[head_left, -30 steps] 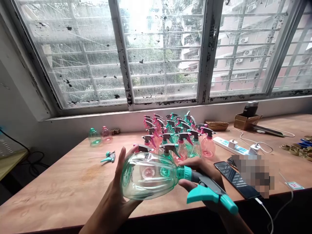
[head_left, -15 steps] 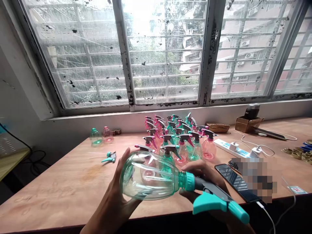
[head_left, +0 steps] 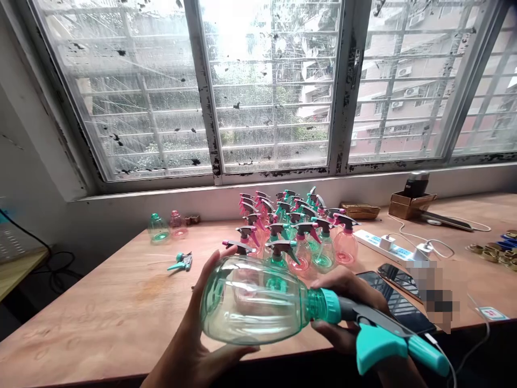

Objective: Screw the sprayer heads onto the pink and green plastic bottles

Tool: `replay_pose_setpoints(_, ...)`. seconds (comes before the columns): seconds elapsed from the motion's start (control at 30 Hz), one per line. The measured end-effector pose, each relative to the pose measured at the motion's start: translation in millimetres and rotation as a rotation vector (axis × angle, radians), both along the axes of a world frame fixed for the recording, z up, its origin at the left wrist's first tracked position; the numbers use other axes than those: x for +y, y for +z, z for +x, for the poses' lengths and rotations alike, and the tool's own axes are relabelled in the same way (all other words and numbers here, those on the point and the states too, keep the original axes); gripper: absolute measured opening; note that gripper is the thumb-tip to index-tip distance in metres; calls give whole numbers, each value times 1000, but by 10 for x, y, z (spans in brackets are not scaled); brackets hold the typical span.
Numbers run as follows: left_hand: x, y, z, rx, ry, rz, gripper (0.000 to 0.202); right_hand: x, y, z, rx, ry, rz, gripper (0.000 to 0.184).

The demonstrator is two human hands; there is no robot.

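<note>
A clear green spray bottle (head_left: 258, 304) lies on its side in the air above the table's front edge, its base to the left. My left hand (head_left: 197, 323) is wrapped round the base end. At the neck, my right hand (head_left: 347, 291) has its fingers about the teal collar (head_left: 332, 306); part of that hand is hidden behind the spray head. The grey and teal spray head (head_left: 388, 334) points right, its trigger hanging down. Behind the bottle stand several pink and green spray bottles (head_left: 345, 248) with heads on.
A loose teal spray head (head_left: 181, 262) lies on the wooden table (head_left: 100, 302). A green bottle (head_left: 159, 229) and a pink bottle (head_left: 177, 225), both headless, stand at the back left. To the right are phones (head_left: 399, 307), a white power strip (head_left: 383, 245) and a cardboard box (head_left: 410, 205).
The spray bottle has shifted right and a little nearer, its head now further to the lower right. My right hand has moved right with the neck; my left hand still holds the base.
</note>
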State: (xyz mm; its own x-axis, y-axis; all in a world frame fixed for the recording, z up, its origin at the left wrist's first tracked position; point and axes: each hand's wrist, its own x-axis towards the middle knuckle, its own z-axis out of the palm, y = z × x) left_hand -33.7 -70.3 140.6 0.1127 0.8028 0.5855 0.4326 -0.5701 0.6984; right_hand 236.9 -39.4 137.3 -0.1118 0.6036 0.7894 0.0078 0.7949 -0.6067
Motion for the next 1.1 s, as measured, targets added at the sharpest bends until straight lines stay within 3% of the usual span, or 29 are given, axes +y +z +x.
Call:
replay_pose_setpoints(0.17,26,-99,-33,63,-35,51,102,-2,29,-49,49,-45,-10,30)
replay_pose_setpoints(0.3,-38,-39,77,22,27,87,93,-31,59,-89,49,-91,20,30)
replay_pose_setpoints(0.47,-93,95,111,5,27,53,113,-52,50,-93,25,-80,20,32)
replay_pose_setpoints(0.6,-28,57,-4,85,43,32,101,-27,11,-100,17,-68,-27,25)
replay_pose_setpoints(0.77,70,-48,-37,64,4,167,99,61,-105,-76,-24,-33,-90,28)
replay_pose_setpoints(0.93,99,22,-27,191,121,143,94,100,-120,-70,-41,-56,-50,28)
replay_pose_setpoints(1.1,72,56,-48,181,104,135,85,135,-90,-88,-40,-12,-63,28)
